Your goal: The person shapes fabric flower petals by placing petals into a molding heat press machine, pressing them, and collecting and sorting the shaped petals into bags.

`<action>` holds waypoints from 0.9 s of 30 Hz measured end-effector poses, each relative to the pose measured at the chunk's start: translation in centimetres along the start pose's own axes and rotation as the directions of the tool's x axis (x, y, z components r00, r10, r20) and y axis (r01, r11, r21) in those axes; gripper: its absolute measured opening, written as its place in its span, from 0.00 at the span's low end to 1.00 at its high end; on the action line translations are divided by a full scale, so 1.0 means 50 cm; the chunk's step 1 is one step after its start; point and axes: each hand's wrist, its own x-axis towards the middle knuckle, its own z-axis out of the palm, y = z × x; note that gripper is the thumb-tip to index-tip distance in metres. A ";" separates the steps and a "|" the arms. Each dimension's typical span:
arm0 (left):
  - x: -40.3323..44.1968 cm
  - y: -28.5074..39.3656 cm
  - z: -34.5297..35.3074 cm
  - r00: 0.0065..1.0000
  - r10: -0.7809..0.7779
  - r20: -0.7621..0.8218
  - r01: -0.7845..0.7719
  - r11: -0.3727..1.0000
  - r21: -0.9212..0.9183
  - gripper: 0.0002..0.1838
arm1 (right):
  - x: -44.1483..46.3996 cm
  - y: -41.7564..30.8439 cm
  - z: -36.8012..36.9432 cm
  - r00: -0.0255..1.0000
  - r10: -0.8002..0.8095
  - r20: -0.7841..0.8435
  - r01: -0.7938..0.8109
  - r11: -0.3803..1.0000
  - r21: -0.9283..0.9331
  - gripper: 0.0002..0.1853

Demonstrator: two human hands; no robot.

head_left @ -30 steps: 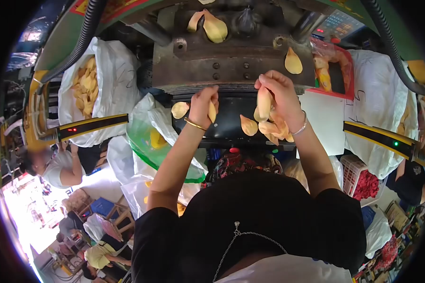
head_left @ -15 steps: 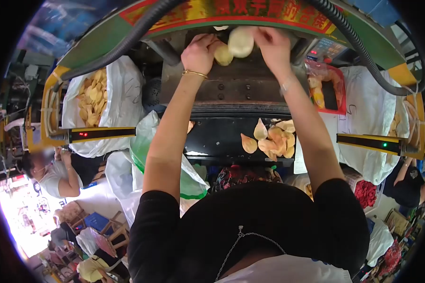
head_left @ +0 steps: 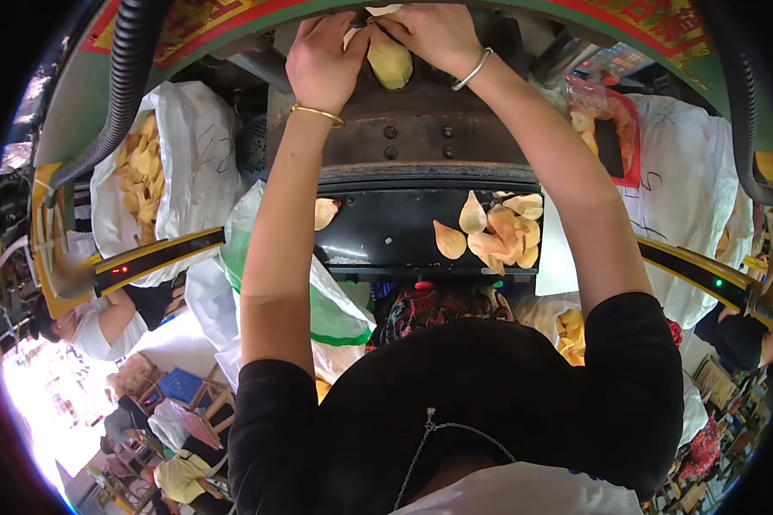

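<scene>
Background left of the half-curled left hand (head_left: 322,67) is filled by a white sack (head_left: 204,146). Between that hand and the half-curled right hand (head_left: 438,39), a yellow teardrop-shaped petal (head_left: 391,65) is seen, any grip undeterminable; below the right hand, peach-coloured pointed petals (head_left: 508,233) are heaped.

Person in white (head_left: 112,330) at left; person in yellow (head_left: 179,479) at lower left; person in black (head_left: 737,340) at far right.

Gold characters (head_left: 672,41) on red banner (head_left: 206,24), cut off and unreadable, what looks like a handwritten 5 (head_left: 653,182) on right sack (head_left: 683,142), unclear stroke (head_left: 657,225) below it, illegible handwritten marks (head_left: 221,157) on left sack (head_left: 199,124), red display (head_left: 120,269) on left bar (head_left: 167,257), too small to read.
</scene>
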 end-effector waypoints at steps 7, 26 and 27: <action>0.021 0.007 0.016 0.992 0.088 0.092 -0.089 0.996 0.008 0.07 | -0.005 0.039 0.091 0.994 0.113 -0.013 -0.040 0.455 0.890 0.11; 0.039 0.010 -0.047 0.957 0.163 0.238 -0.140 0.984 -0.111 0.08 | 0.089 -0.070 -0.142 0.677 -0.076 0.732 0.038 0.997 0.067 0.26; 0.024 0.018 -0.058 0.954 0.169 0.248 -0.142 0.982 -0.123 0.08 | 0.077 -0.072 -0.132 0.689 -0.036 0.723 0.046 0.999 0.006 0.28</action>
